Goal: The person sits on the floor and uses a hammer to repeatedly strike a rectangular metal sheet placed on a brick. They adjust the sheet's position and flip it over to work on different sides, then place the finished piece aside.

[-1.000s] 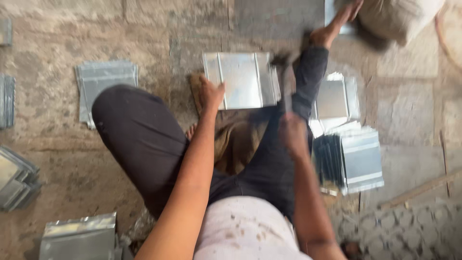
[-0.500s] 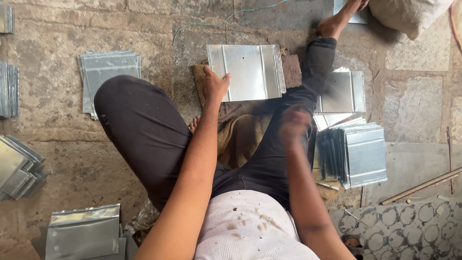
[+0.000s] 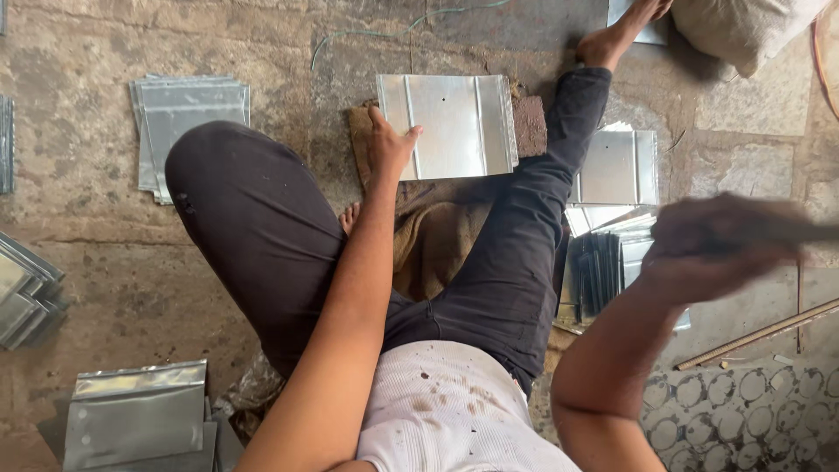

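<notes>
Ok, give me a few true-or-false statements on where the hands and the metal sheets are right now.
1. The left hand rests on the left edge of the ribbed silver metal sheet. True.
2. The right hand lies flat on that sheet. False: it is raised off to the right, blurred.
3. The sheet lies on a brown block between the legs. True.
4. The stack of upright silver sheets stands left of the bent knee. False: it stands right of the straight leg.
</notes>
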